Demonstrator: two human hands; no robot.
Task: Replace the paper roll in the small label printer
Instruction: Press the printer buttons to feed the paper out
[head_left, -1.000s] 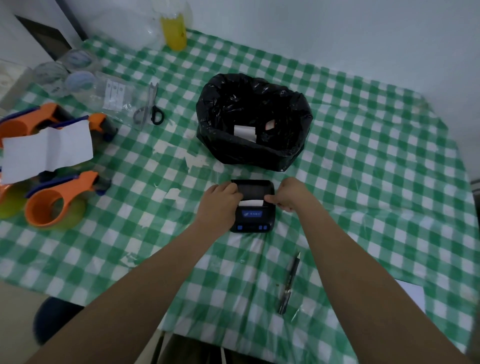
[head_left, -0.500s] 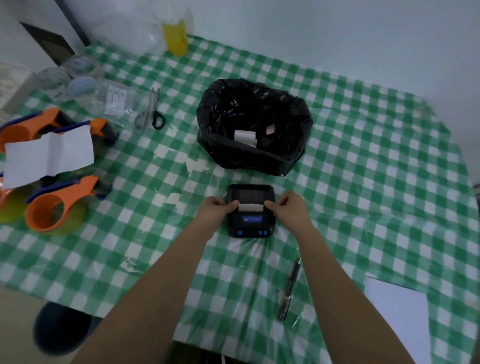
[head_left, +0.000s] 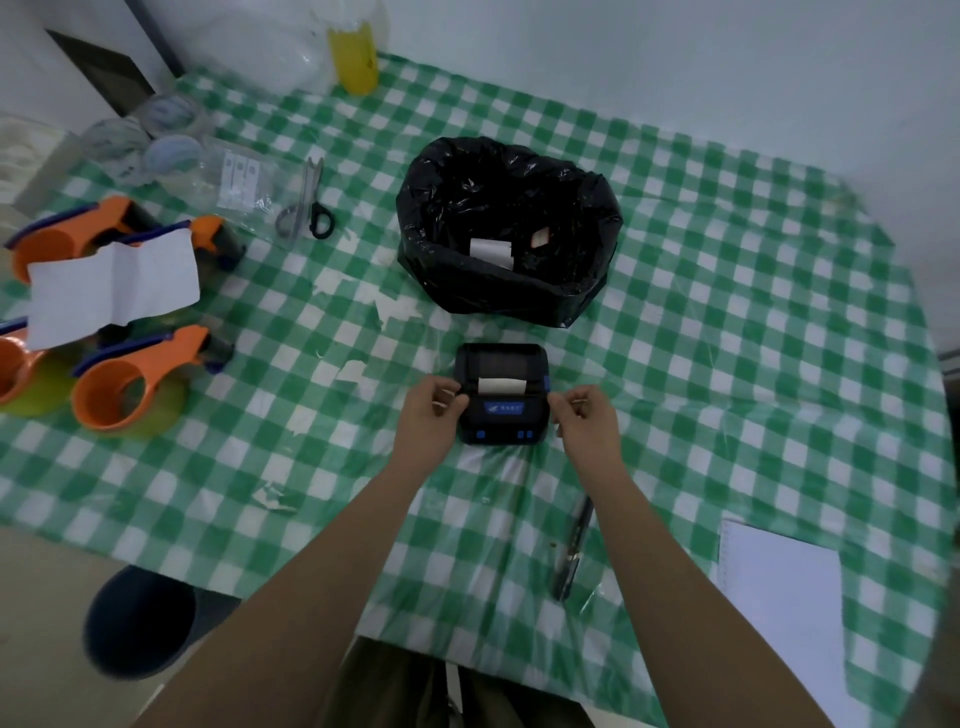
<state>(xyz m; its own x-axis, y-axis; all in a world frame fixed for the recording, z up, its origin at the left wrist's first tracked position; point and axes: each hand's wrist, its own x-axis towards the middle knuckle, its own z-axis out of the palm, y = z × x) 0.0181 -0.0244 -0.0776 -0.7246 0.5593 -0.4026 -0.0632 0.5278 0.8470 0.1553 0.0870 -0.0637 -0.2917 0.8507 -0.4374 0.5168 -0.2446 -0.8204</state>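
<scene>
The small black label printer (head_left: 501, 415) lies on the checked tablecloth in front of me, lid down, blue panel and buttons facing up. A short white paper strip (head_left: 500, 385) sticks out of its slot. My left hand (head_left: 434, 415) holds the printer's left side with curled fingers. My right hand (head_left: 589, 415) has its fingertips pinched at the printer's right side. A white paper roll (head_left: 491, 253) lies inside the black bin bag (head_left: 415, 208) just beyond the printer.
A pen (head_left: 571, 545) lies near my right forearm and a white notepad (head_left: 779, 587) at the near right edge. Scissors (head_left: 309, 202), orange tape dispensers (head_left: 130, 379) under a white sheet (head_left: 111, 286), and a yellow bottle (head_left: 356, 57) occupy the left and far side.
Both hands slid from the lid's top corners down to the printer's sides, a little toward me. The printer and its paper strip stayed in place.
</scene>
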